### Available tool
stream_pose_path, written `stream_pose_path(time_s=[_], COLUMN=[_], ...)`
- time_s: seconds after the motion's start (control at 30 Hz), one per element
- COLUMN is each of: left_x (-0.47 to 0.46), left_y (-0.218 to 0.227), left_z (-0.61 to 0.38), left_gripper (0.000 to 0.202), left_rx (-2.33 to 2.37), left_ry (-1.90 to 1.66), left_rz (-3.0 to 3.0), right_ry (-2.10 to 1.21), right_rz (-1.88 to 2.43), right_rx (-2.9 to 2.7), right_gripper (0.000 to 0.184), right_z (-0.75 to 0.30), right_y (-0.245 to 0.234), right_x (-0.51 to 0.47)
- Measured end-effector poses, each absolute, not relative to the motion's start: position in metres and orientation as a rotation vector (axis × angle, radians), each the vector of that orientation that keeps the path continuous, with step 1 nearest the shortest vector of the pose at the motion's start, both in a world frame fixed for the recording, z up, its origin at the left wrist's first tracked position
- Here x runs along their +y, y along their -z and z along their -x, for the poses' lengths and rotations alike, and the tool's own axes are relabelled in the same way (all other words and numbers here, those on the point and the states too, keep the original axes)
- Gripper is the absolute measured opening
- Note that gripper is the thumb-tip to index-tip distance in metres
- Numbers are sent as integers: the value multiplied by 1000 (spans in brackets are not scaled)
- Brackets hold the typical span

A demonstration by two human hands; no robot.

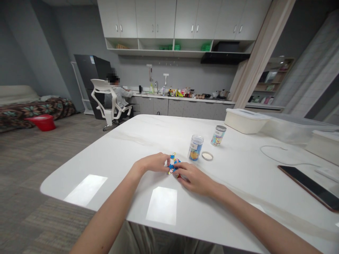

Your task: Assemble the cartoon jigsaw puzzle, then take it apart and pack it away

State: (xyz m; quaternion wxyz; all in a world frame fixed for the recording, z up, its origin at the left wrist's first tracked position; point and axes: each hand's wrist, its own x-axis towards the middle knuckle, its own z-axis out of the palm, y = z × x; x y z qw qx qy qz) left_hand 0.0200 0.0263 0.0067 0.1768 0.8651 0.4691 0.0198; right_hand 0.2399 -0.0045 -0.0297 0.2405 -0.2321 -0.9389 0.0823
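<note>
On the white table (127, 141) lies a small cluster of blue, yellow and pink pieces (172, 168), which look like jigsaw puzzle pieces. My left hand (156, 162) reaches them from the left, thumb and index finger bent together at the edge of the cluster. From the right, my right hand (194, 176) rests over the pieces with curved fingertips pressed on them. Both hands partly hide the cluster. Just behind stands an uncapped clear jar (196, 148) with a blue and yellow label. Its round lid (207, 156) lies flat to the right of the jar.
A second, closed jar (218, 135) stands farther back. Pale storage boxes (246, 121) line the right side. A dark tablet (309, 185) and a white cable (278, 147) lie at the right. Beyond the table, a person sits in a white chair (107, 100) facing the counter.
</note>
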Motion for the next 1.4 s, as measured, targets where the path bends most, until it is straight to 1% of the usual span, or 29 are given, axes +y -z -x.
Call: stream_pose_path(time_s=[0.2, 0.33, 0.5, 0.67, 0.77, 1.0, 1.23, 1.4], left_x=[20, 17, 21, 23, 22, 22, 22, 21], left_y=[-15, -18, -14, -11, -10, -9, -8, -8], left_z=[-27, -29, -25, -24, -27, -30, -28, -30], left_gripper=[15, 18, 26, 24, 26, 23, 27, 26], left_rx=[1227, 1177, 1276, 1340, 1343, 1311, 1326, 1306], left_ry=[-103, -143, -114, -102, -110, -111, -98, -90], left_rz=[-2453, -2456, -2468, -2485, -2475, -2487, -2518, -2537], right_ry=[-211, -215, -238, -246, -253, -255, -246, -223], right_rz=[635, 655, 650, 642, 659, 648, 705, 697], right_rx=[-2561, -2572, -2581, -2579, -2583, -2590, -2589, -2576], right_gripper=[22, 27, 25, 22, 20, 21, 30, 33], right_z=[-239, -238, -238, -238, -238, -237, -240, -241], right_y=[30, 29, 30, 31, 30, 28, 35, 36], right_x=[-5, -6, -6, -4, -5, -5, -2, -2])
